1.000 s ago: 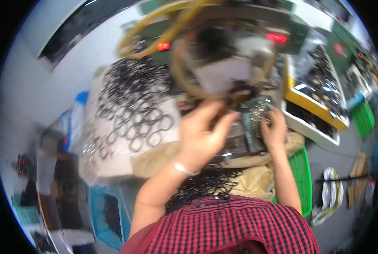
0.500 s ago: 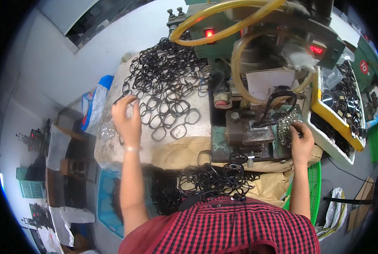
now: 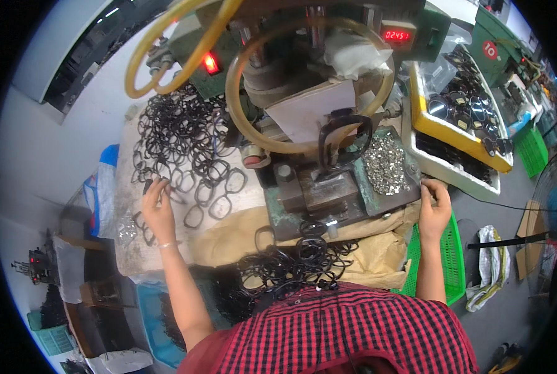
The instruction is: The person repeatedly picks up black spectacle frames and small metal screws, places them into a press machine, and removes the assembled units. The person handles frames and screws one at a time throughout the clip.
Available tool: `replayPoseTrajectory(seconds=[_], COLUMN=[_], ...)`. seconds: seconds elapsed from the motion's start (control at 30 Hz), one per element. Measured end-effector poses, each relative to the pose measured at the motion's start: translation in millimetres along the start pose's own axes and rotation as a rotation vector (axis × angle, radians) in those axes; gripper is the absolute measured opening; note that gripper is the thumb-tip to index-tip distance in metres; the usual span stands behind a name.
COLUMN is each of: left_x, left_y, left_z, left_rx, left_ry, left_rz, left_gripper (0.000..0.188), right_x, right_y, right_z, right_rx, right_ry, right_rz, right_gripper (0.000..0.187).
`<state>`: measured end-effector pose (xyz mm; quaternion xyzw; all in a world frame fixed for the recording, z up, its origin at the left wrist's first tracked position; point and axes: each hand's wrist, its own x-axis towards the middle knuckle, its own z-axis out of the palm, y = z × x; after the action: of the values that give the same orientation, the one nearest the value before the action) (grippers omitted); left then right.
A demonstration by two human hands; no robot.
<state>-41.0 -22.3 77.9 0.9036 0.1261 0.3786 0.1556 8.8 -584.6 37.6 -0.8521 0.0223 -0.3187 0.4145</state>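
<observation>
My left hand [image 3: 159,210] is over the left part of the worktable, its fingers closed on a black glasses frame [image 3: 147,185] mostly hidden by them. Right of it lie loose black glasses frames [image 3: 211,181], heaped thickly farther back. My right hand [image 3: 435,202] is at the right front corner of the press bed, thumb and fingers pinched together; anything between them is too small to make out. Beside it, small shiny metal pieces [image 3: 387,165] form a pile on the bed. One black glasses frame [image 3: 344,140] stands upright at the press fixture [image 3: 322,193].
A yellow hose [image 3: 233,81] loops before the green press. More black frames [image 3: 297,255] lie on brown paper against my body. Foam boxes [image 3: 419,103] holding dark glasses stand at the right, above a green basket [image 3: 456,262]. A blue bin [image 3: 154,318] sits lower left.
The view has shifted, moving the press leftward in the picture. My right hand has left the metal pieces for the bed's front corner. My left hand stays at the table's left side.
</observation>
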Motion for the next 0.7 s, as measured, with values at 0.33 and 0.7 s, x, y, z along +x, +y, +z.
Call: replayPoseTrajectory(seconds=[0.33,0.7], left_x=[4.9,-22.5], left_y=[105.2,134.1], left_z=[26.1,48.9], left_rx=[-0.807,-1.087], left_ry=[-0.027,-0.151], left_rz=[-0.263,-0.585], left_gripper=[0.012,0.009], right_x=[33.4,13.6], right_y=[-122.2,-131.7], right_z=[29.5,83.8], right_rx=[0.453,0.929], right_ry=[-0.364,-0.374], right_rz=[-0.052,0.324], right_gripper=[0.013,0.040])
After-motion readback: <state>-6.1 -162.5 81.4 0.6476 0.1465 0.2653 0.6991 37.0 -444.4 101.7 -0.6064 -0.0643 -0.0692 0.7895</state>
